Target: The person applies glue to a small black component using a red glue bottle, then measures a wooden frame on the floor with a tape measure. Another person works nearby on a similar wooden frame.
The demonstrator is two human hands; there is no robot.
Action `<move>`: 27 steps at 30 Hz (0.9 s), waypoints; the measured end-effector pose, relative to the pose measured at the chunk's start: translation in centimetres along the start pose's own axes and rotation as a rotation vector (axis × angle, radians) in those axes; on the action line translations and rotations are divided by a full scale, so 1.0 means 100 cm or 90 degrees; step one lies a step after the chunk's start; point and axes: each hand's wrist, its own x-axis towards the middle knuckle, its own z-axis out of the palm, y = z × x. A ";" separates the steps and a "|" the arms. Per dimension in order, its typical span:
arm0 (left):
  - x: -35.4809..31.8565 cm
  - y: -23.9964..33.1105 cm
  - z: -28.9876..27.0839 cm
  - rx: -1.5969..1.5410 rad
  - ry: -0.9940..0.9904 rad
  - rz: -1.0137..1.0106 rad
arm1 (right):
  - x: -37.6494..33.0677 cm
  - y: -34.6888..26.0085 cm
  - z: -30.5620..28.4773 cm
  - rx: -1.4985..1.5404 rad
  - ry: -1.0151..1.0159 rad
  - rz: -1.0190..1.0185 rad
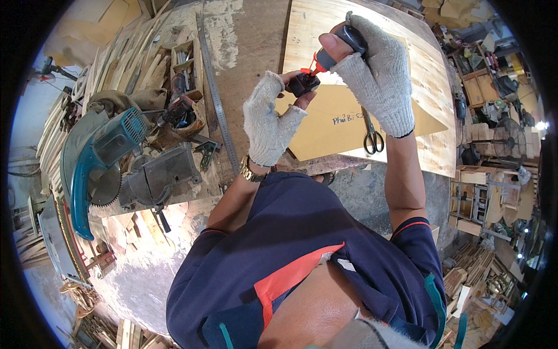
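Observation:
Both hands wear off-white knitted gloves with the fingertips bare. My left hand (pixel 268 119) is closed on a small dark box-shaped container (pixel 303 85), pinched between thumb and fingers. Above and to its right, my right hand (pixel 381 72) grips a dark bottle with a red nozzle (pixel 344 46), tilted downward. The nozzle's tip meets or nearly meets the top of the container; I cannot tell whether anything flows. Below them lies a tan sheet (pixel 317 136) with handwriting on it. Dark-handled scissors (pixel 372 141) rest on that sheet, partly behind my right wrist.
A plywood board (pixel 433 110) lies under the tan sheet on the wooden bench (pixel 247 35). Left of my hands are a long metal ruler (pixel 216 93), a cordless drill (pixel 176 110) and a blue saw (pixel 107 145) with an exposed toothed blade. Wood strips (pixel 125 55) are piled beyond.

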 end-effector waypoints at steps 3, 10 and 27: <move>0.000 0.002 -0.001 0.006 -0.004 -0.009 | 0.000 0.000 0.000 0.013 0.003 -0.008; 0.000 0.002 0.000 -0.001 -0.001 -0.009 | 0.001 0.002 0.000 0.008 -0.001 -0.034; -0.006 -0.010 -0.004 0.016 0.020 0.002 | -0.005 0.006 0.017 0.073 0.005 0.040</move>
